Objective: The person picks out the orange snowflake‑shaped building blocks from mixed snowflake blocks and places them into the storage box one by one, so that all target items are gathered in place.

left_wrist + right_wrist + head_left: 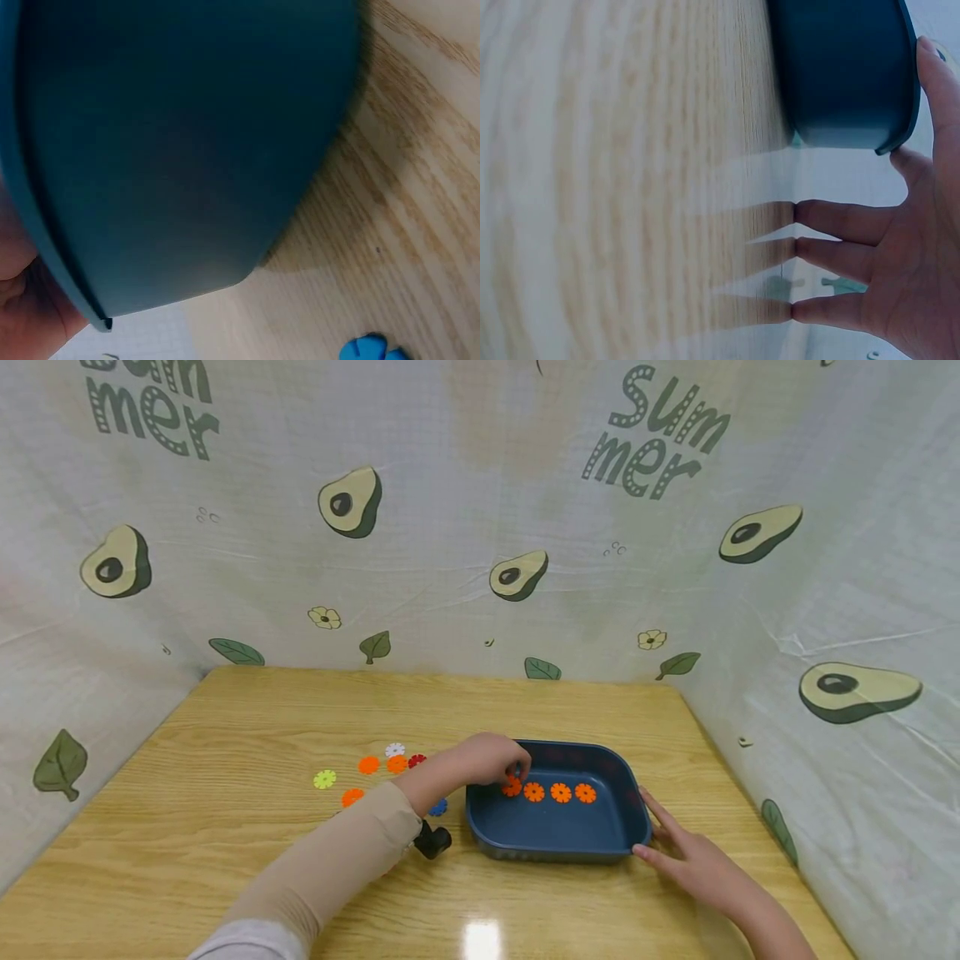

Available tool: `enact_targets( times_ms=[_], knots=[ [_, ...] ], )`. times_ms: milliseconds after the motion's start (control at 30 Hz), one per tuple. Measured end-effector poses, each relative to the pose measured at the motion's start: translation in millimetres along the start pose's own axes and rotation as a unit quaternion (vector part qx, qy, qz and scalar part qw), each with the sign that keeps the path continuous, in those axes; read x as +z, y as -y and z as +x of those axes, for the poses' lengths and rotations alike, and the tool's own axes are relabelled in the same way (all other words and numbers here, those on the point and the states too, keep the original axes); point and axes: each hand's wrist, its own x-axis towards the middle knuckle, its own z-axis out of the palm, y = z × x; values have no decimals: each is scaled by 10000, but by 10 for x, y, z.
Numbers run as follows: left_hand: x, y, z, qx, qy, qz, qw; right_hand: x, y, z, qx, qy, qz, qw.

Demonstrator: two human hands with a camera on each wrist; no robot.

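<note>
My left hand (491, 760) reaches over the left wall of a dark blue tray (555, 837). Its curled fingers pinch an orange notched plastic disc (512, 787) close over the tray floor. Two more orange discs (561, 792) and another orange disc (534, 792) lie to its right in a row. In the left wrist view the tray's outer wall (187, 165) covers most of that hand. On the tray's right side my right hand (697, 864) spreads its fingers, with thumb and index finger against the rim. The right wrist view has its other fingertips (810, 210) resting on the table.
Left of the tray lie loose notched discs: a yellow-green disc (325, 779), a white disc (395, 749), a red disc (417, 761), a blue disc (438, 807) and several orange ones. The left forearm crosses over some. A printed cloth (450, 635) encloses the wooden table (247, 760).
</note>
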Motion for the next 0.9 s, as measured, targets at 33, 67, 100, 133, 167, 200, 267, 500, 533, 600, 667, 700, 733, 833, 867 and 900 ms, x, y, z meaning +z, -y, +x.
enact_targets(
  times_ms=[33,67,100,133,167,200,267,500,533,600,667,700,733,833,867,900],
  knots=[
    [7,-2,2,25,0,53,10000,0,1,1,-22,-19,-8,10000],
    [14,-4,3,59,6,89,9999,0,0,3,-40,-30,-14,10000],
    [20,-5,4,100,11,114,9999,1,1,3,-48,-31,-20,10000],
    [27,-4,7,164,8,162,9997,2,0,3,-54,-29,-27,10000],
    [32,-4,11,210,16,181,9996,2,0,3,-52,-23,-28,10000],
    [38,-3,15,255,20,203,9995,3,0,4,-44,-12,-26,10000],
    [51,0,29,336,25,258,9991,4,-2,6,-19,11,-20,10000],
    [91,-2,84,276,99,491,9984,4,-6,-2,-3,61,-33,10000],
    [95,-7,91,230,137,510,9983,4,-4,-5,7,58,-35,10000],
    [101,-23,99,130,216,577,9980,3,-2,-5,2,63,-52,10000],
    [107,-40,104,2,303,614,9977,1,3,-4,19,53,-33,10000],
    [113,-46,107,-53,344,639,9973,0,4,-3,15,56,-31,10000],
    [119,-52,110,-98,379,667,9970,0,6,-1,27,44,-26,10000],
    [129,-68,117,-225,433,707,9963,0,12,-2,34,36,-6,10000],
    [130,-73,119,-242,446,731,9960,0,12,-2,32,32,-4,10000],
    [133,-77,123,-258,456,767,9957,0,12,-3,30,37,-8,10000]
  ],
)
